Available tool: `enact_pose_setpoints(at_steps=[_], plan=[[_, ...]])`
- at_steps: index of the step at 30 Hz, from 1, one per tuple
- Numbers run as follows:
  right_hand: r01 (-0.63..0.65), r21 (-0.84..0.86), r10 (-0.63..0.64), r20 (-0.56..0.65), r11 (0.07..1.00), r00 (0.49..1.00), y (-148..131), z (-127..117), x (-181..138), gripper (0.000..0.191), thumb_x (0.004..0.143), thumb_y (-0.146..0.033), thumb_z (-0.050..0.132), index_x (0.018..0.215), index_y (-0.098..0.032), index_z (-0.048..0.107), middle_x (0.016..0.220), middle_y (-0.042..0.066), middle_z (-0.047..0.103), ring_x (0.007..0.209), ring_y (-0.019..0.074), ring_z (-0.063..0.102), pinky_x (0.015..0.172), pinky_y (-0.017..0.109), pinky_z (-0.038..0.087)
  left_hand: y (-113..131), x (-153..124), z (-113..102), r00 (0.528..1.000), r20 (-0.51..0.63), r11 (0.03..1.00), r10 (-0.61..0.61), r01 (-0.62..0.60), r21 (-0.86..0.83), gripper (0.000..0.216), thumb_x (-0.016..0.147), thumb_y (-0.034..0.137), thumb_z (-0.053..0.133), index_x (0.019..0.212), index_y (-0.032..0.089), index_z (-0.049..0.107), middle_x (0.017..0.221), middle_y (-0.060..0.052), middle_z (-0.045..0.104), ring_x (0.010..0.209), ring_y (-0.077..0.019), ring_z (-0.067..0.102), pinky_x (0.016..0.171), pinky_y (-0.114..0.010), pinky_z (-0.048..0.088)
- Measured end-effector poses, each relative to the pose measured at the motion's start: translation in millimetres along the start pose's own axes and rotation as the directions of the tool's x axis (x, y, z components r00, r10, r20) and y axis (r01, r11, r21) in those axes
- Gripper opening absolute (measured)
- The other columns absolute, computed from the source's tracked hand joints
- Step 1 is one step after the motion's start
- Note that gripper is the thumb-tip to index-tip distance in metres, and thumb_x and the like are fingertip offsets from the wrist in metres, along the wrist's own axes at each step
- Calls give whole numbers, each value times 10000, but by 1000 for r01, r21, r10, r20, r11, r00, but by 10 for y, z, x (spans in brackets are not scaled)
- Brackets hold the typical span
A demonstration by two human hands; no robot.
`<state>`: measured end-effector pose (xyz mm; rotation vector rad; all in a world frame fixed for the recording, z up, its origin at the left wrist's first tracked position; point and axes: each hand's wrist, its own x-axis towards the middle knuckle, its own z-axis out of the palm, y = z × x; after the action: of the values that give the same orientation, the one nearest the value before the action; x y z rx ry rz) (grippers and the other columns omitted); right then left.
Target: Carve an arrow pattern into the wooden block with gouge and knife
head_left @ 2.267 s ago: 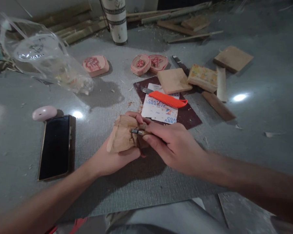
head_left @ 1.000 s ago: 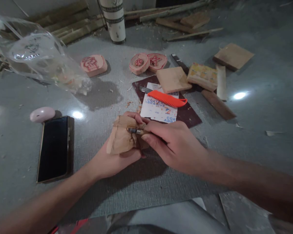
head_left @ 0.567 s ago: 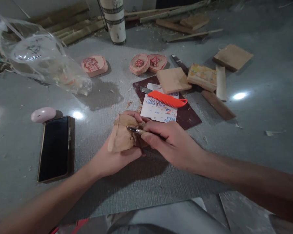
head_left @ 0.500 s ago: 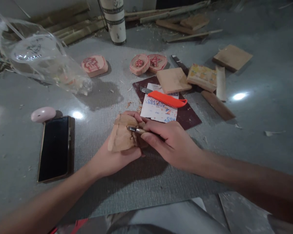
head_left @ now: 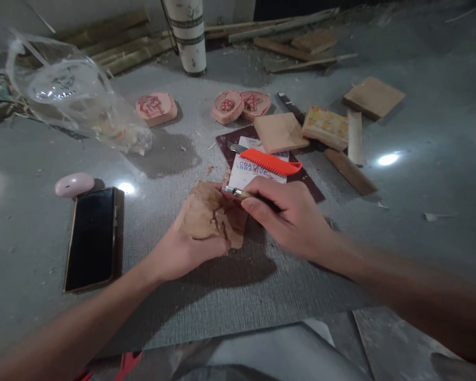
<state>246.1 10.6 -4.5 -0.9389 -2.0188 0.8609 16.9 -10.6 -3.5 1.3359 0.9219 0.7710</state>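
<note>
My left hand [head_left: 182, 254] grips a flat piece of light wood [head_left: 212, 214] from below, its carved face turned up toward me. Dark cut lines show on the wood near its lower right. My right hand [head_left: 289, 214] is closed round a small carving tool [head_left: 234, 192]. The tool's metal tip lies at the upper right edge of the wood. Both hands hover just above a grey textured mat [head_left: 222, 286].
A black phone [head_left: 93, 238] and a pink oval case [head_left: 74, 184] lie to the left. Behind the hands are sandpaper sheets [head_left: 257, 172] with an orange-handled tool [head_left: 272, 161], several wood blocks, red-drawn wooden discs [head_left: 240, 105], a clear plastic bag [head_left: 75, 100] and a tall cup [head_left: 190, 34].
The wood has been turned so its carved face shows more fully. The tool tip moved from the middle of the wood to its upper right edge.
</note>
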Motion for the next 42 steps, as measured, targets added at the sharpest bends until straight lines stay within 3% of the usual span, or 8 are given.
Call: enact_pose_setpoints(at_steps=[6,8,12,18,22,26,33,42], plan=[[21,-2,-21,-35,1000,999,34,9,10,333,1205,-364,616,898,-235,629,746,-74,603,660,104,518,654,293,380,16,-51,-48,959,-205,967,197,-155,203,377,915,452,821,1178,296,601,1081,-23,757,961,-260,746,895,-453,641],[16,3,-16,-41,1000,999,-1,-17,9,310,1194,-331,611,898,-241,624,737,-74,613,653,109,525,660,300,392,18,-63,-118,915,-271,921,300,-204,333,583,764,475,993,1169,315,606,1116,-22,749,1014,-286,721,954,-468,601],[37,-7,-37,-87,999,996,-58,-54,8,305,1179,-307,618,879,-255,594,737,-60,620,678,130,544,675,314,412,0,-53,-211,900,-252,708,357,-85,701,538,792,541,1007,1089,294,633,1030,-34,710,921,-277,682,826,-402,505],[131,14,-128,-142,991,982,-4,-29,19,304,1199,-297,628,900,-249,601,734,-75,591,626,103,501,614,284,389,-16,0,-227,935,-183,591,303,-33,806,398,935,532,787,1207,264,676,1098,-76,806,953,-305,758,757,-391,522],[144,17,-141,-140,989,980,-8,-16,8,320,1205,-320,654,897,-244,610,717,-79,558,611,96,468,592,277,369,1,29,-233,939,-239,770,246,-40,637,323,1011,473,674,1209,230,753,1180,-104,865,1042,-307,812,917,-444,652],[141,13,-138,-121,990,983,-67,-21,-5,300,1201,-297,643,907,-243,620,708,-84,553,601,91,454,568,270,354,7,42,-204,950,-309,985,52,2,172,467,958,440,758,1367,216,777,1062,-53,895,993,-288,863,900,-405,713],[128,-45,-131,-71,991,989,-136,-79,-23,233,1179,-221,640,947,-236,635,732,-95,587,593,75,439,553,253,337,-117,-7,-170,972,-196,968,-131,83,-235,621,907,420,862,1474,186,770,1127,-89,910,1085,-345,895,988,-480,745],[57,-59,-57,12,997,998,-68,-78,-14,268,1192,-209,595,927,-234,615,730,-90,583,603,78,464,591,253,362,-139,-62,-175,981,-115,938,-156,111,-328,607,897,424,867,1464,222,790,1189,-94,905,1108,-358,888,992,-500,736]])
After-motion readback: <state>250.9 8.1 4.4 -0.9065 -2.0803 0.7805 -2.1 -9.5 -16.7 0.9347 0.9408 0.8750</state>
